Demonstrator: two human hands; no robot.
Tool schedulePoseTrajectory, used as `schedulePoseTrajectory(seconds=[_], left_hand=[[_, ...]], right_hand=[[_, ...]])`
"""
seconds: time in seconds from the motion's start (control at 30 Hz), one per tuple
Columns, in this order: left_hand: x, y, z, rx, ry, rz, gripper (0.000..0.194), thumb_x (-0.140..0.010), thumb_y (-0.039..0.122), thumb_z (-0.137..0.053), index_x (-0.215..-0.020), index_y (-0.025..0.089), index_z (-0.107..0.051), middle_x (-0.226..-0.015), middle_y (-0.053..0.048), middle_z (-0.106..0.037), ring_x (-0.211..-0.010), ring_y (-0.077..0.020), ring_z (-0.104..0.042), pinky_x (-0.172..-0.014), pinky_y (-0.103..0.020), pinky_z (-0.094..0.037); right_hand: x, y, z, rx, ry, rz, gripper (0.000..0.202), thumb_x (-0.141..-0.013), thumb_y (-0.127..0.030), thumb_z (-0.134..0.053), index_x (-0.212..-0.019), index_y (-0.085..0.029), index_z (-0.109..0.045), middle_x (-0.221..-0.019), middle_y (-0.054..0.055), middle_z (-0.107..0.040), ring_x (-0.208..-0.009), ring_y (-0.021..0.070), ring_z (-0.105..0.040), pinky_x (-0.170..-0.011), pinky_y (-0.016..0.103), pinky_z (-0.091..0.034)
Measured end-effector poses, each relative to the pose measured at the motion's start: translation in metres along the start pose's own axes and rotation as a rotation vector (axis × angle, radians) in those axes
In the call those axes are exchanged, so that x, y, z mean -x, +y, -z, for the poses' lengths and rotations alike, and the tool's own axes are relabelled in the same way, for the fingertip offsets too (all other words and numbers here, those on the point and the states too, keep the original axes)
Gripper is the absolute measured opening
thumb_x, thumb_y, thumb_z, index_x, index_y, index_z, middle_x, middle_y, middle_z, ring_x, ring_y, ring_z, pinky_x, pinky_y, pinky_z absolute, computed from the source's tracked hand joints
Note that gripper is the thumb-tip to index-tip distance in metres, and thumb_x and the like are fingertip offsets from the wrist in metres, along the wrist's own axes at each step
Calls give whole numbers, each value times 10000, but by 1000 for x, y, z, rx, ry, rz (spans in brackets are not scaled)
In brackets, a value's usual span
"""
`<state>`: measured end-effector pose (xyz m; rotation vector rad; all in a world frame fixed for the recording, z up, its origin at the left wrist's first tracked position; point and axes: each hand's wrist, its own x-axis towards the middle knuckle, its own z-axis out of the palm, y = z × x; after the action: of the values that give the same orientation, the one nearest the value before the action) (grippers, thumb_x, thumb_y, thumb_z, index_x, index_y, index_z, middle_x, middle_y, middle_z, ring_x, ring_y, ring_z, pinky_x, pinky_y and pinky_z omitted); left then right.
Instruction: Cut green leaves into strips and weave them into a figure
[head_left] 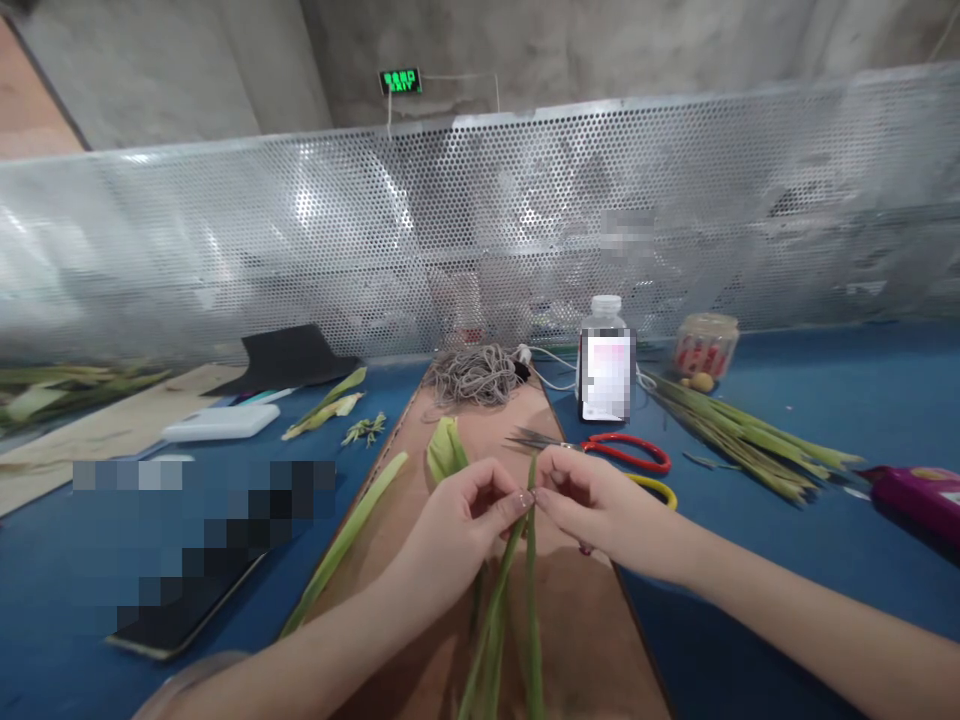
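Over a brown cardboard strip [592, 640], my two hands meet at the fingertips. My left hand [480, 510] pinches long green leaf strips [495, 620], whose lower ends trail down toward me. My right hand [577, 500] is closed on the same strips, thumb and forefinger touching the left fingertips. The exact pinch point is partly hidden by the fingers. Just beyond my left hand lies a folded green leaf piece [446, 450]. A loose pale green leaf strip [352, 530] lies along the cardboard's left edge. Red-handled scissors [626, 450] rest beyond my right hand, blades pointing left.
Grey cord [476, 375] is heaped at the cardboard's far end. Behind the right hand stand a bottle [606, 306], a phone [606, 375] and a jar [706, 345]. Green stalks [750, 435] lie right; a white case [221, 422] and a dark device [187, 600] lie left. Yellow handles [658, 490] show nearby.
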<state>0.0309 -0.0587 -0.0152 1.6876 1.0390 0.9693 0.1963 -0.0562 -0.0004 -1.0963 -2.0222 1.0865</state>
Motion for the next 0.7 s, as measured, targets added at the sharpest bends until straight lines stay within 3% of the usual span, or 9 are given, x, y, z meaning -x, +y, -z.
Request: schedulePoseTrajectory(seconds=[0.33, 0.7], left_hand=[[3, 2, -4, 143, -84, 20, 225, -829, 360, -434, -701, 177, -458, -629, 37, -444, -588, -100, -393, -570, -210, -316], [8, 5, -5, 6, -61, -21, 243, -860, 349, -377, -702, 178, -449, -644, 39, -384, -614, -107, -340, -580, -216, -292]], right_hand=[[1, 3, -3, -83, -46, -45, 187, -854, -269, -382, -690, -198, -329, -486, -87, -325, -391, 48, -323, -354, 151, -284], [1, 1, -5, -123, -89, -53, 134, -829, -234, -395, -707, -181, -404, -494, -80, -352, -403, 49, -328, -370, 149, -307]])
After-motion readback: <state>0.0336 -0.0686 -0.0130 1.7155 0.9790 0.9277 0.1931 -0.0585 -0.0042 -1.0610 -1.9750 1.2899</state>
